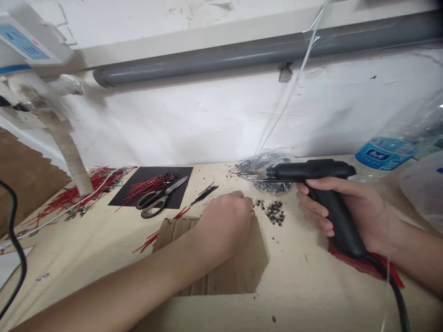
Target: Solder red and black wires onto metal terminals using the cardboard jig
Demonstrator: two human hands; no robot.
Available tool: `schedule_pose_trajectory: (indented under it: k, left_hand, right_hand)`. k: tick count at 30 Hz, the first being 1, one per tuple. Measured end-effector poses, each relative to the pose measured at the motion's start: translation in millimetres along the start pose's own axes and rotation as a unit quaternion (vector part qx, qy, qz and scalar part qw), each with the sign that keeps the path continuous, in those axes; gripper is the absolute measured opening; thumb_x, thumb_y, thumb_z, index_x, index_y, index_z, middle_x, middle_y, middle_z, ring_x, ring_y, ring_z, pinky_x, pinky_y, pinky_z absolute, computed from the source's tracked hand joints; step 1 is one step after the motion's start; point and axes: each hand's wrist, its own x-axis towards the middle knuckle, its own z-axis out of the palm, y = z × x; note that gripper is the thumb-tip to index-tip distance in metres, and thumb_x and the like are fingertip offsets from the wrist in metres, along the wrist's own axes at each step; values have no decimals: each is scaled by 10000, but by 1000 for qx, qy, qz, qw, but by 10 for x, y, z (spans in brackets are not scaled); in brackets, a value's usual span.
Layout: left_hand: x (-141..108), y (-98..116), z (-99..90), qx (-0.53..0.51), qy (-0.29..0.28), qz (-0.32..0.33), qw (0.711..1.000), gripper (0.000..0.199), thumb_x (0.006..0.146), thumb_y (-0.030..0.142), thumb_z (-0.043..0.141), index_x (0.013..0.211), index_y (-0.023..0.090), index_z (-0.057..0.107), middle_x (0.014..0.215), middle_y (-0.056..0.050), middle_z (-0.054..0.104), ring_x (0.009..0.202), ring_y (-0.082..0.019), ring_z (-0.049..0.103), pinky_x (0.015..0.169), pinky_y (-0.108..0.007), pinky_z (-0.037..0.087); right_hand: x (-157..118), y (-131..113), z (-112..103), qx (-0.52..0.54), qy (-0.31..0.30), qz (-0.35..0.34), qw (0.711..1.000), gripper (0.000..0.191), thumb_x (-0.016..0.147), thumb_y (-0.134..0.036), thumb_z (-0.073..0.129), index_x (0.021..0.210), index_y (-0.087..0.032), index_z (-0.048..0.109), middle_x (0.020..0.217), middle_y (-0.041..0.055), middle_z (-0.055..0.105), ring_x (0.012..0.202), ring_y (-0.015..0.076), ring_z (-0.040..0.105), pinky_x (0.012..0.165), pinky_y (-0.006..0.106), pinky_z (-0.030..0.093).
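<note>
My right hand (341, 207) is wrapped round the grip of a black soldering gun (332, 198), whose metal tip points left above a clear bag of small dark parts (270, 184). My left hand (226, 221) is closed over the far right part of a wooden block (238, 272); what its fingers hold, if anything, is hidden. Just right of that hand lies a small pile of black and silver parts (276, 213). Short black pieces (205, 193) and red wires (150, 240) lie to the left of the hand and block.
Scissors (161, 198) and red wires rest on a black sheet (121, 196). More red wires (69, 193) lie around a corrugated hose (69, 152) at left. A labelled plastic bottle (384, 152) lies at right. A black cable (398, 295) trails from the soldering gun.
</note>
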Motion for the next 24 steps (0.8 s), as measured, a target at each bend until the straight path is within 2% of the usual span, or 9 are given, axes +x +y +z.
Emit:
schedule_pose_trajectory:
  k: [4, 6, 8, 10, 12, 17, 20, 24]
  left_hand:
    - [-32, 63, 5, 46, -4, 31, 998, 200, 944, 8, 539, 913, 106, 711, 948, -139, 706, 847, -270, 681, 687, -366, 546]
    - [-117, 81, -28, 61, 3, 54, 997, 231, 921, -35, 525, 891, 120, 693, 932, -126, 694, 853, -271, 668, 673, -363, 525]
    - [-244, 60, -65, 64, 65, 63, 994, 249, 997, 37, 501, 842, 149, 661, 841, -87, 660, 784, -244, 647, 616, -341, 484]
    - [-394, -1, -90, 20, 95, 44, 994, 218, 1042, 105, 502, 909, 164, 665, 855, -65, 669, 774, -229, 652, 618, -337, 477]
    - [-538, -77, -96, -22, 111, 0, 994, 206, 1060, 131, 486, 964, 176, 662, 893, -52, 685, 785, -221, 666, 659, -346, 490]
    - [-765, -176, -64, -91, 104, -120, 983, 198, 1074, 202, 468, 980, 219, 642, 956, -32, 715, 819, -211, 685, 698, -336, 492]
    - [-821, -186, -34, -110, 115, -131, 979, 188, 1073, 231, 476, 966, 225, 631, 949, -30, 711, 824, -209, 685, 697, -328, 482]
    - [-846, -238, 15, -121, 111, -110, 980, 208, 1086, 245, 451, 975, 227, 626, 952, -31, 702, 839, -217, 666, 735, -350, 477]
  right_hand:
    - [5, 4, -5, -4, -2, -3, 1000, 215, 783, -401, 800, 745, -212, 706, 506, -17, 571, 376, 151, 544, 349, 233, 439]
    - [8, 4, -2, -6, -4, -4, 1000, 220, 778, -404, 800, 735, -210, 705, 502, -17, 570, 375, 149, 545, 351, 230, 438]
    - [7, 3, 1, -7, -4, -3, 1000, 221, 776, -404, 799, 731, -208, 706, 499, -15, 569, 378, 147, 547, 357, 226, 439]
    - [1, 2, 0, -9, -2, 1, 1000, 219, 779, -400, 798, 731, -208, 705, 499, -15, 568, 378, 148, 548, 357, 229, 443]
    - [-9, -1, -2, -10, 2, 4, 1000, 214, 780, -395, 799, 734, -210, 700, 503, -18, 569, 378, 150, 546, 359, 236, 454]
    - [-13, -15, 8, -13, 12, 13, 1000, 229, 753, -398, 820, 729, -214, 686, 499, -22, 566, 374, 151, 548, 350, 233, 449]
    - [1, -17, 18, -16, 13, 14, 1000, 234, 740, -397, 832, 727, -215, 685, 494, -19, 571, 374, 155, 556, 348, 231, 445]
    - [1, -7, 22, -17, 10, 12, 1000, 241, 732, -399, 840, 732, -212, 688, 492, -16, 576, 368, 155, 548, 341, 233, 437]
